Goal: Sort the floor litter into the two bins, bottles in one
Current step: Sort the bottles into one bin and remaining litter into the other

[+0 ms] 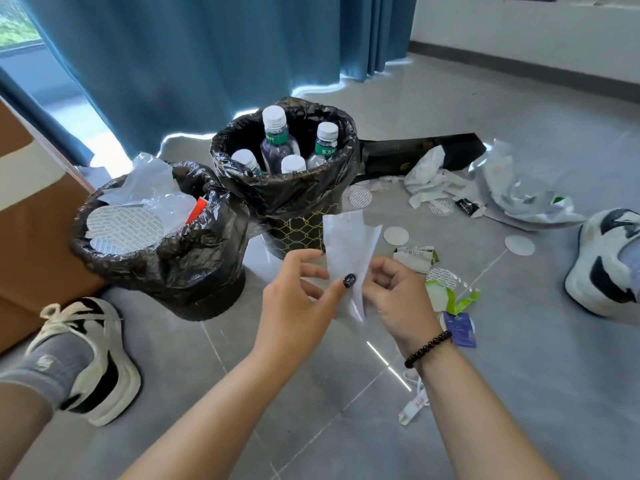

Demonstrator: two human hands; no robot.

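Fingers point(346, 282) of both hands pinch clear wrapper point(346, 247); wrapper hides part of bottle bin point(304, 216).

blue curtain point(194, 64), grey tiled floor point(519, 393), cardboard box point(31, 237)

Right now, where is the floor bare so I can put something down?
Bare tiles lie between the left shoe and the arms, and far back by the wall. It is crowded right of the bottle bin, where paper scraps lie.
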